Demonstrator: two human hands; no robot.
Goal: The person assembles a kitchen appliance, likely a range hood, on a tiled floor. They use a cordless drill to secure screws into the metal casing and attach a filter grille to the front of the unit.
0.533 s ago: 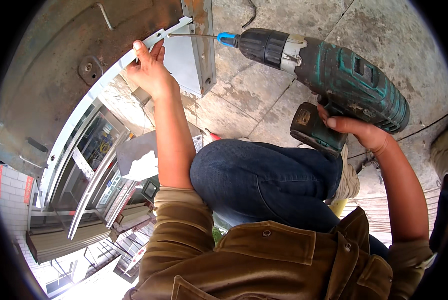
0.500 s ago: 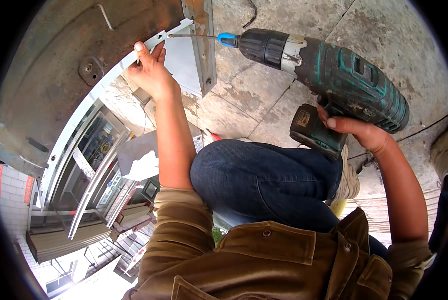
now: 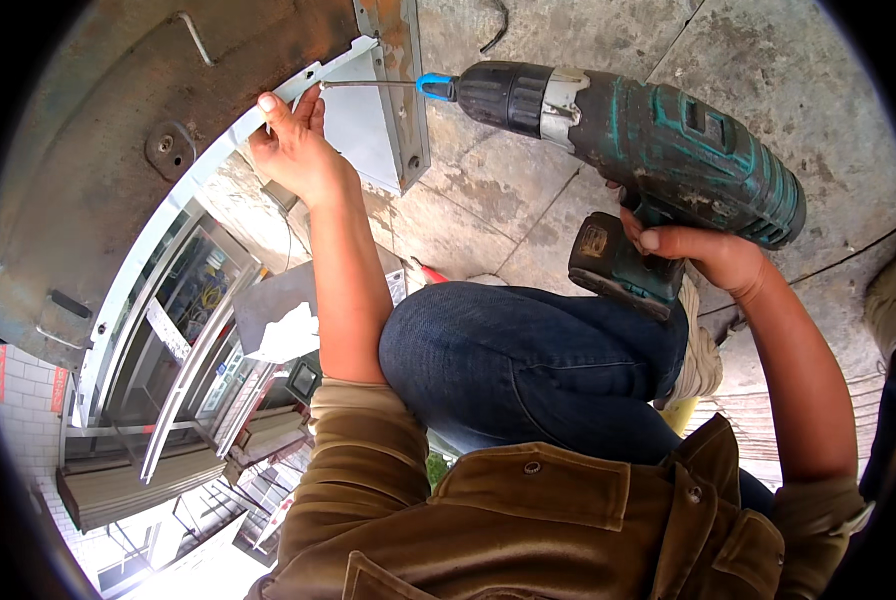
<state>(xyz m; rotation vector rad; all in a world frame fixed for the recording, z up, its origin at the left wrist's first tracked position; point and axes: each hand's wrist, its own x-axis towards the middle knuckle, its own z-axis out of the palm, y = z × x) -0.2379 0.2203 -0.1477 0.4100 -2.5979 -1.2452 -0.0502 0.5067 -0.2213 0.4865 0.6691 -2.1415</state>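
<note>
My right hand (image 3: 703, 255) grips the handle of a worn green-and-black cordless drill (image 3: 658, 130). The drill points left, with a blue collar (image 3: 434, 87) and a long thin bit (image 3: 378, 84) at its chuck. The bit's tip ends close by the fingers of my left hand (image 3: 308, 160), near the edge of a white metal strip (image 3: 200, 172); whether it touches the strip I cannot tell. My left thumb lies on that strip, and the fingers curl behind it, pinching the edge. Along the strip runs a large brown, rust-stained metal panel (image 3: 78, 150).
A rusty upright metal piece (image 3: 404, 100) stands beside the panel's far end. Stained concrete slabs (image 3: 508, 190) form the floor, with a bent dark hook (image 3: 495, 25) lying there. My jeans-clad knee (image 3: 468, 330) is between my arms. Framed glass (image 3: 193, 290) shows at the left.
The drill and my right hand have shifted slightly left and up, bringing the bit's tip nearer my left fingers. My left hand keeps its hold on the strip.
</note>
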